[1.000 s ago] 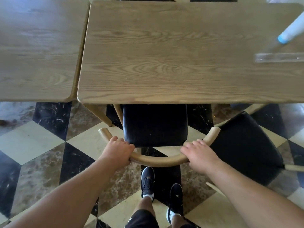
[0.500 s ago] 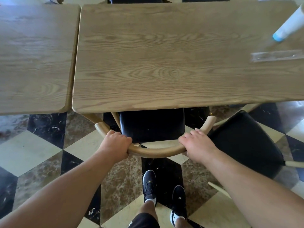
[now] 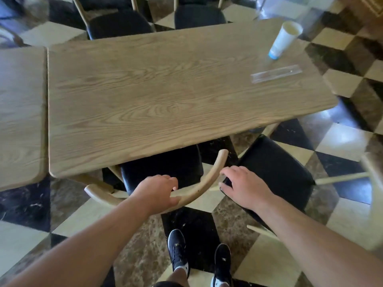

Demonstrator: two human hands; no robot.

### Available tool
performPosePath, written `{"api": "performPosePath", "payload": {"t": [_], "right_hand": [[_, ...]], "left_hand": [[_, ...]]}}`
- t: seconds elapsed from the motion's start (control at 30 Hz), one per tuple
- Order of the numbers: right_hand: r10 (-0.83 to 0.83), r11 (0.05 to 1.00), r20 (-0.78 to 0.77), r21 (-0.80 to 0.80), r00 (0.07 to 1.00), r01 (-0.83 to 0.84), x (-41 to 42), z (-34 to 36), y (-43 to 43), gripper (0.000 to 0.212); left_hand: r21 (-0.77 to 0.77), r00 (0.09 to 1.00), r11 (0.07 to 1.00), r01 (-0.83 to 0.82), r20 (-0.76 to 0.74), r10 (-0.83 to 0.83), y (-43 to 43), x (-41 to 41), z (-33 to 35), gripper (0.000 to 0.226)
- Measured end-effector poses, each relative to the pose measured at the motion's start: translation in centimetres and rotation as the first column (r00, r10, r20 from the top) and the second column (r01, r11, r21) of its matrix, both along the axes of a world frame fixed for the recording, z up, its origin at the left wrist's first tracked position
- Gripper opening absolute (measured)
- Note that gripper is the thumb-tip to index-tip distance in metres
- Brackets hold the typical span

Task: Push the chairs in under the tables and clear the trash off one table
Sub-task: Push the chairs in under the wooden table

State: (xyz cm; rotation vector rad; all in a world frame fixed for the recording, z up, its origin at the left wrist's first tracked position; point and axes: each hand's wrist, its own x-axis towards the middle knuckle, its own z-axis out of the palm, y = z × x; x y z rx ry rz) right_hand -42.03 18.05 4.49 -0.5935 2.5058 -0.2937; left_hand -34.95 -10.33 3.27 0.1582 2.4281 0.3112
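A chair with a black seat and curved wooden backrest (image 3: 209, 179) stands tucked under the near edge of the wooden table (image 3: 165, 104). My left hand (image 3: 157, 191) grips the middle of that backrest. My right hand (image 3: 242, 185) is off the backrest, fingers spread, hovering over the near corner of a second black-seated chair (image 3: 277, 175) that stands pulled out to the right. On the table's far right stand a white paper cup with a blue base (image 3: 284, 41) and a flat clear wrapper (image 3: 275, 73).
Another wooden table (image 3: 20, 121) butts against the left side. Two black-seated chairs (image 3: 118, 25) stand at the far side. The floor is checkered marble; my feet in black shoes (image 3: 178, 251) stand behind the chair.
The chair has slid further under the table. My right hand has let go of the backrest and moved right over the second chair. The view has swung right and up.
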Motion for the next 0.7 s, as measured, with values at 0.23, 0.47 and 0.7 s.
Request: {"api": "performPosePath", "payload": {"t": [0.23, 0.47, 0.7], "right_hand": [[-0.184, 0.965, -0.162, 0.159, 0.970, 0.209, 2.7, 2.5, 15.7, 0.017], [-0.309, 0.912, -0.321, 0.166, 0.895, 0.374, 6.8, 3.0, 32.6, 0.010], [-0.277, 0.929, -0.244, 0.178, 0.929, 0.323, 8.0, 2.5, 48.5, 0.036]], "left_hand": [[0.107, 0.988, 0.992, 0.070, -0.146, -0.054, 14.4, -3.9, 2.6, 0.028], [0.093, 0.943, 0.950, 0.299, -0.182, -0.279, 31.0, -6.4, 3.8, 0.026], [0.202, 0.980, 0.962, 0.182, -0.122, -0.159, 49.7, -5.4, 2.2, 0.022]]}}
